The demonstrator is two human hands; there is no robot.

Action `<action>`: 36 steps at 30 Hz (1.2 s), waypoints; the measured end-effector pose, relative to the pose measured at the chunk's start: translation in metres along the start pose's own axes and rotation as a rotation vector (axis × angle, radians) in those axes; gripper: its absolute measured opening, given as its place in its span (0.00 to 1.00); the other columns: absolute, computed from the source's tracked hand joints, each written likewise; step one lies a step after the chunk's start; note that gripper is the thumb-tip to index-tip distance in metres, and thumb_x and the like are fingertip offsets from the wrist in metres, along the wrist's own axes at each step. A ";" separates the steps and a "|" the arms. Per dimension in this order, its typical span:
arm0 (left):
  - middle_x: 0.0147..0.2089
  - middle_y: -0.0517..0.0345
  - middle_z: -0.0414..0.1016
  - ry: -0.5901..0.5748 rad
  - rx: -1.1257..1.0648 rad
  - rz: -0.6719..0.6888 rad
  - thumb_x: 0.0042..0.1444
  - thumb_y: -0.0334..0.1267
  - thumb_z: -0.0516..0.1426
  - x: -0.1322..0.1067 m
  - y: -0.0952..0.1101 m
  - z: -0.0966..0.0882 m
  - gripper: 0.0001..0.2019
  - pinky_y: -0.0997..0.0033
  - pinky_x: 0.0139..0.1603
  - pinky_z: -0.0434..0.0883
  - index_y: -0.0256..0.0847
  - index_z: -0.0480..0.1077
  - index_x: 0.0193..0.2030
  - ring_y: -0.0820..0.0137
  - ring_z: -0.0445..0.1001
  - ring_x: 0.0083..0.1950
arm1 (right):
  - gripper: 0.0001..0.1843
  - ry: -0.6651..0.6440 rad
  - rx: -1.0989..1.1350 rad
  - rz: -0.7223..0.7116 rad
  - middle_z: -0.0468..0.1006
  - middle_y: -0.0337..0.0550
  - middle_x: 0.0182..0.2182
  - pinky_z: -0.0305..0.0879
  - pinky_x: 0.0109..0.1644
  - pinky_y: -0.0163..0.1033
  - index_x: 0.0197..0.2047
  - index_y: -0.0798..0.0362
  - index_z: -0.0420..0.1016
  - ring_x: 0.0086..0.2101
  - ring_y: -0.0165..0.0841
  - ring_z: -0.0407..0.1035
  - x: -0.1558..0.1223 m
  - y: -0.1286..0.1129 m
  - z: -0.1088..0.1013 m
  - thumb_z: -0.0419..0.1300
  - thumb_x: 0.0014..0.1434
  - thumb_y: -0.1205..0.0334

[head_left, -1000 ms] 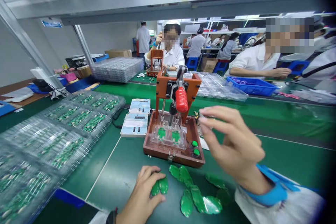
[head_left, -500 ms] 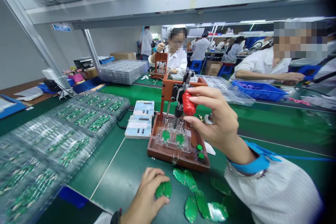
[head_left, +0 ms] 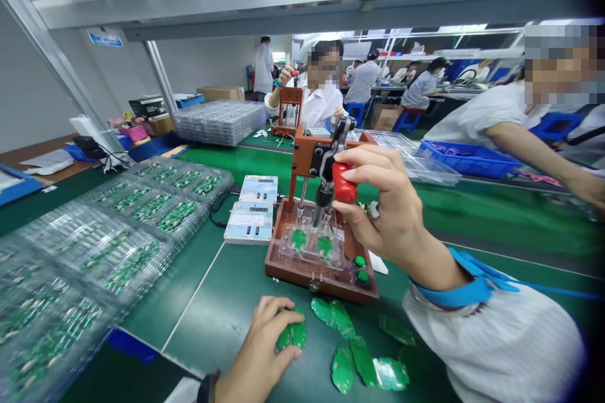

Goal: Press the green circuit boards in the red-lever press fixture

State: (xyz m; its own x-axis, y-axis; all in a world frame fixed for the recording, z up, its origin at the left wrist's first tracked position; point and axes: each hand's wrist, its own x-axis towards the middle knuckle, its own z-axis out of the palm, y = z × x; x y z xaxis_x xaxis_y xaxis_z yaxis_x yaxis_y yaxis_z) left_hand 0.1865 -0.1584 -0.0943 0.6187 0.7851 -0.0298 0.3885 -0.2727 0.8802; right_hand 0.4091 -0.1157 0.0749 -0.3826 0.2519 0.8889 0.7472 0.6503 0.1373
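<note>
My right hand (head_left: 385, 201) is closed round the red handle (head_left: 344, 182) of a toggle clamp on a brown test fixture (head_left: 326, 277). Under the clamp, two green circuit boards (head_left: 325, 245) lie in the fixture's clear plate. My left hand (head_left: 265, 343) rests on the bench in front of the fixture, its fingers curled over a pair of green circuit boards (head_left: 297, 331). Right of that hand, several loose green boards (head_left: 363, 362) lie on the green mat, some overlapping. A blue band circles my right wrist.
Two small digital meters (head_left: 249, 223) stand left of the fixture. Stacked clear trays (head_left: 155, 227) of green boards cover the left side. Across the bench a co-worker (head_left: 314, 97) sits at a similar fixture; another leans near a blue bin (head_left: 467, 158). A shelf beam (head_left: 283, 3) crosses overhead.
My hands keep almost the same places on the handle and the boards. The view has shifted slightly. The co-worker at the right has reached an arm forward and down.
</note>
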 end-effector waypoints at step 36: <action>0.51 0.49 0.74 0.064 0.020 0.089 0.44 0.23 0.60 -0.002 -0.009 -0.001 0.19 0.52 0.57 0.67 0.45 0.77 0.42 0.55 0.69 0.54 | 0.10 -0.363 0.020 0.671 0.76 0.49 0.44 0.63 0.47 0.51 0.45 0.49 0.76 0.48 0.46 0.67 -0.124 -0.038 0.027 0.61 0.60 0.57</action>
State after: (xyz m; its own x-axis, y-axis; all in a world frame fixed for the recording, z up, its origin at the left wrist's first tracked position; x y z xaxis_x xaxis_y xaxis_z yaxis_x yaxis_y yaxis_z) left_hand 0.1810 -0.1570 -0.1020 0.6067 0.7910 0.0791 0.3477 -0.3535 0.8684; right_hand 0.4134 -0.1527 -0.0527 -0.0074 0.8153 0.5789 0.8740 0.2865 -0.3924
